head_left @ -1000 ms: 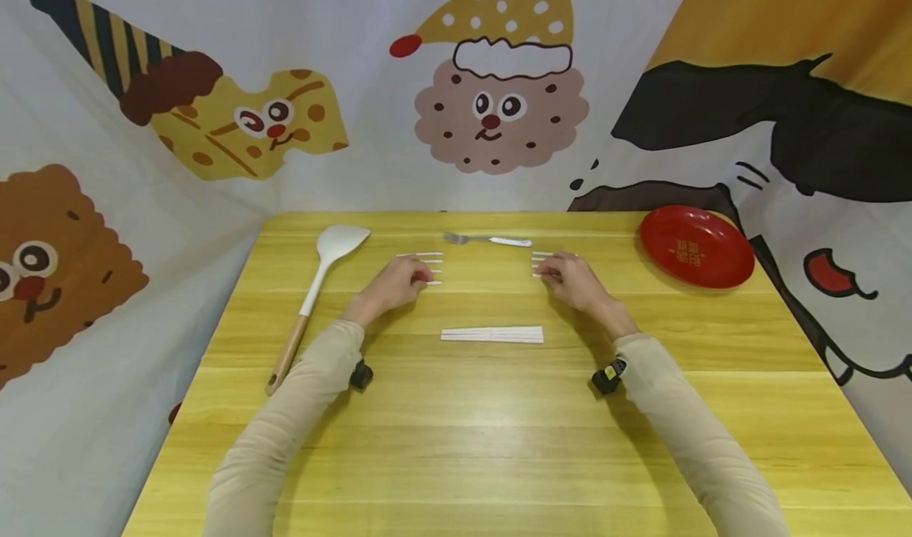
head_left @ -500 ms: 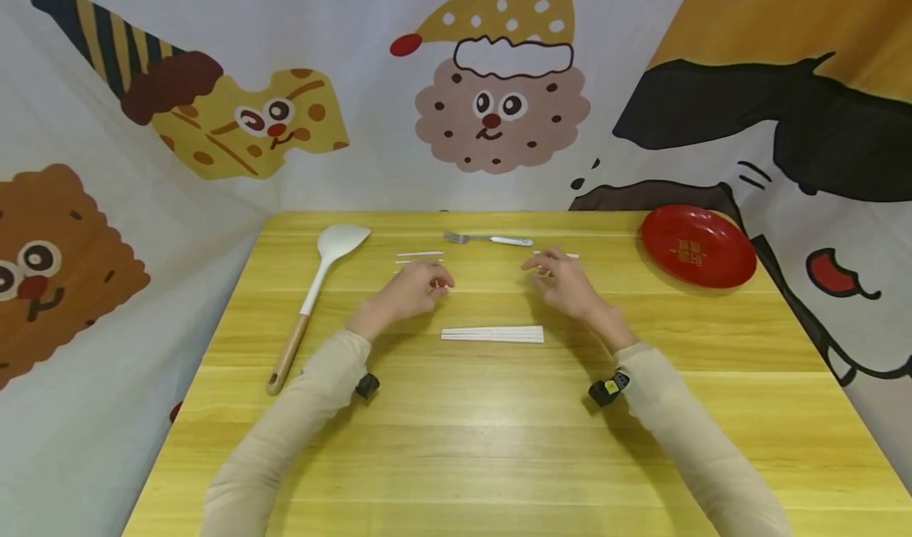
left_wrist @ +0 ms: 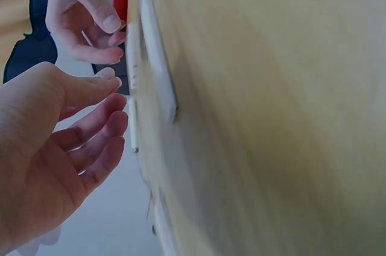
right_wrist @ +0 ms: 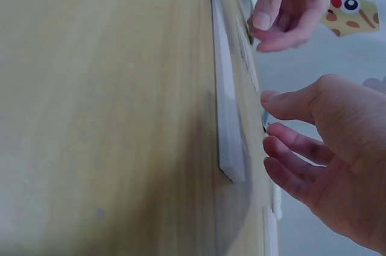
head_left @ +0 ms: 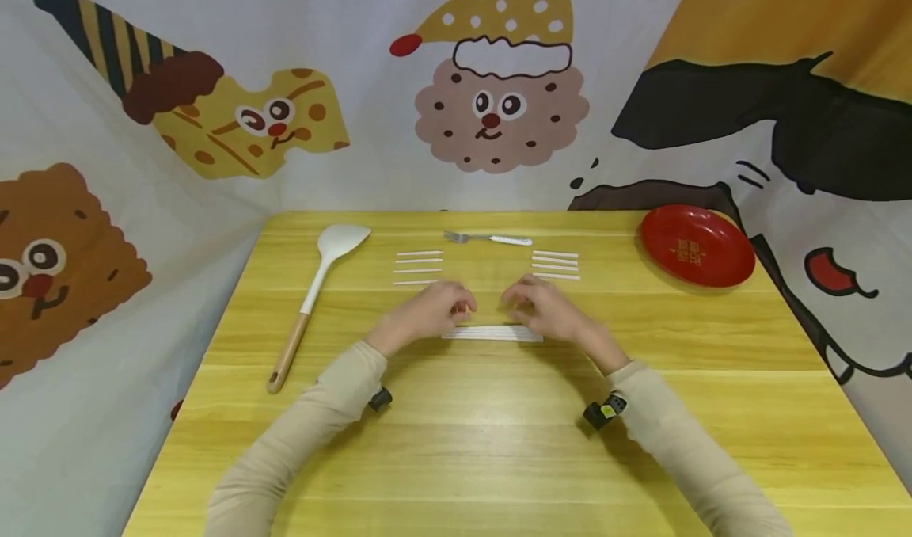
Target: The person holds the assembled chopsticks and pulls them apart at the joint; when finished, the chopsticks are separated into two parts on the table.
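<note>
Both hands hover above a flat bundle of thin white strips [head_left: 493, 333] lying crosswise on the table. My left hand [head_left: 435, 309] is by the bundle's left end, loosely bent, with a gap between thumb and fingers in the left wrist view. Near the right end hangs my right hand [head_left: 549, 307], its fingers likewise loosely bent and holding nothing. In the right wrist view the bundle [right_wrist: 228, 105] shows apart from the fingers. Behind the hands lie two sets of short white sticks, a left set [head_left: 419, 261] and a right set [head_left: 556, 265], each in spaced parallel rows.
A fork [head_left: 492, 239] with a white handle lies at the back middle. To the left is a white spatula [head_left: 324, 272] with a wooden handle. A red oval plate [head_left: 697, 245] stands at the back right. Behind the table [head_left: 484, 442] hangs a cartoon-printed cloth [head_left: 370, 188].
Both hands have left the two stick sets and moved toward the front and inward, over the white bundle. Both sets now show more fully. The spatula, fork and plate have stayed put.
</note>
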### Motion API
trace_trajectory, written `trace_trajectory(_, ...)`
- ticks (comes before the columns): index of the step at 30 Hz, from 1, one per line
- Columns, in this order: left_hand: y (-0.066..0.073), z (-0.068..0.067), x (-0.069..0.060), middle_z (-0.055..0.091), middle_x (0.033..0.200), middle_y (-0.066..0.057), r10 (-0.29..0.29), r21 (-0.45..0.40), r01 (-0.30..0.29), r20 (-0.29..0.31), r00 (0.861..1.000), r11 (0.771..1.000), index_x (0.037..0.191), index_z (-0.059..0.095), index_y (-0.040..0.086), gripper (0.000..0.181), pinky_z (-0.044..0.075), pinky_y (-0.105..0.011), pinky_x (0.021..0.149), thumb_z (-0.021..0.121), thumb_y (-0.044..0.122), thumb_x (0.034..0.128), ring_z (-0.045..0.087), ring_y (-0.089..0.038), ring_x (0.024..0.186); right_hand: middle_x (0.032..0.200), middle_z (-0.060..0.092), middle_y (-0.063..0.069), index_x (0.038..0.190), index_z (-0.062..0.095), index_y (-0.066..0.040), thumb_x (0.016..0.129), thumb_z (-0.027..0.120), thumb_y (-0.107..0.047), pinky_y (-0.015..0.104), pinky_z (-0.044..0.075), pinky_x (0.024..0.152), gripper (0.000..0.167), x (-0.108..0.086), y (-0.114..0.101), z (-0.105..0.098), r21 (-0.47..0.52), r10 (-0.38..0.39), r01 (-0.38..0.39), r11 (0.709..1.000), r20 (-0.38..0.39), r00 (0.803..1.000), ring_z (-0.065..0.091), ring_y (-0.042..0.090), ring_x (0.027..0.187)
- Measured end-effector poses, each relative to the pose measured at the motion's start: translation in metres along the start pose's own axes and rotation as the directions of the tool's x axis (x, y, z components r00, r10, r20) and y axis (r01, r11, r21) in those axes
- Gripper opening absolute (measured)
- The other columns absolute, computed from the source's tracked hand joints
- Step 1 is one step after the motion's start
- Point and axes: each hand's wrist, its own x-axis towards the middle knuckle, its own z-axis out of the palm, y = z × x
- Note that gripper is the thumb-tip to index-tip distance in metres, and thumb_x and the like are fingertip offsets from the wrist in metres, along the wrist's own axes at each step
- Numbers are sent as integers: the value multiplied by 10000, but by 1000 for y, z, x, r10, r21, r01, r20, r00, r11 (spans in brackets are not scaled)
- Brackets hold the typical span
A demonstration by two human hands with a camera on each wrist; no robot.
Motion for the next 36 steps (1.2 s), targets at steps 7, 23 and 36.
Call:
trace_trajectory(7, 1, 13, 2, 704, 1031, -56, 43, -14, -42, 16, 999, 999, 1074, 728, 44, 136, 557, -243, 795, 665, 49, 953, 650, -139, 899, 1049, 680, 48, 1129, 730, -76, 880, 780, -106, 319, 570, 839, 255, -5, 2, 6, 4, -2, 2, 1000, 55, 998, 637, 172, 922)
trace_trajectory(23, -4, 22, 6, 728, 1035, -69, 42, -37, -42, 17, 999, 998, 1066, 736, 51, 153, 566, -247, 816, 659, 14, 939, 673, -156, 922, 979, 687, 32, 1072, 734, -65, 902, 753, -76, 253, 568, 758, 172, -5, 9, 13, 40, -24, 22, 999, 43, 999, 636, 107, 844)
trace_trajectory(36, -4, 24, 9, 706, 1012, -48, 27, 5, -27, -14, 1000, 1000, 1033, 732, 65, 106, 546, -252, 768, 658, 44, 961, 636, -133, 886, 993, 729, 29, 996, 764, -88, 915, 731, -39, 280, 586, 796, 100, 3, 3, 25, -118, -166, 168, 979, 22, 986, 680, 145, 910)
